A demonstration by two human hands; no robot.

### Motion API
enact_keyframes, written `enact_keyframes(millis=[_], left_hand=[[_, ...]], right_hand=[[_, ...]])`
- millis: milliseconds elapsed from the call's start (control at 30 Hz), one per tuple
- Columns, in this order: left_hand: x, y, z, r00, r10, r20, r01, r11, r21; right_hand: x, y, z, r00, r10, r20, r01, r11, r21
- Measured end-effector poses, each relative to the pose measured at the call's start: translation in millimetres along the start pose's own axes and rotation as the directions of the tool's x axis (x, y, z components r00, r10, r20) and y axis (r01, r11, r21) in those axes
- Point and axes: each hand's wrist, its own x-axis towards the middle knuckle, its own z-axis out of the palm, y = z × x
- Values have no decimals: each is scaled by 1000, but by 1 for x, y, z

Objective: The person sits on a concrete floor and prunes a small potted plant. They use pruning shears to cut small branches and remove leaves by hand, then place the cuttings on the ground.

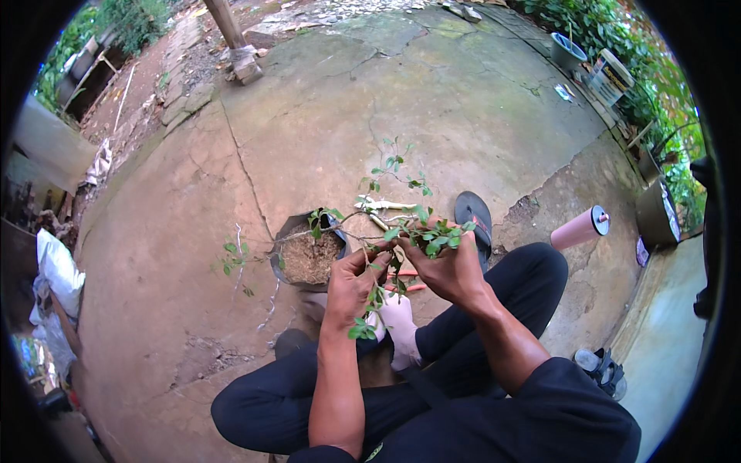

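A small leafy tree [347,217] with thin branches grows from a black plastic grow bag [283,272] filled with brown soil [310,257]. My left hand [354,280] pinches a thin branch between thumb and fingers, just right of the bag. Close beside it, my right hand [448,269] has its fingers on a leafy branch, with leaves hiding part of them. White-handled pliers or cutters [385,204] lie on the concrete beyond my hands. Red-handled cutters [412,286] show partly beneath them. Pieces of pale twisted wire [270,307] lie left of my left hand.
A black flip-flop [474,214] and a pink tumbler [579,227] are on the right. Sandals [602,370] lie at lower right. Farther off stand a blue-grey pot [567,52], a white bucket [609,78] and a wooden post [224,23]. White plastic sacks [58,269] are at left.
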Motion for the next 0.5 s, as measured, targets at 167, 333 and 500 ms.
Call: enact_keyframes(millis=[167,333,500], left_hand=[[-3,-2,-13,999,39,11,-38,999,-14],[-2,-4,-21,995,92,40,-88,992,-86],[1,1,-22,989,-41,139,73,971,-230]], right_hand=[[6,9,2,920,-342,192,390,853,-348],[6,9,9,968,-231,96,242,961,-132],[11,6,2,970,-224,99,236,962,-139]])
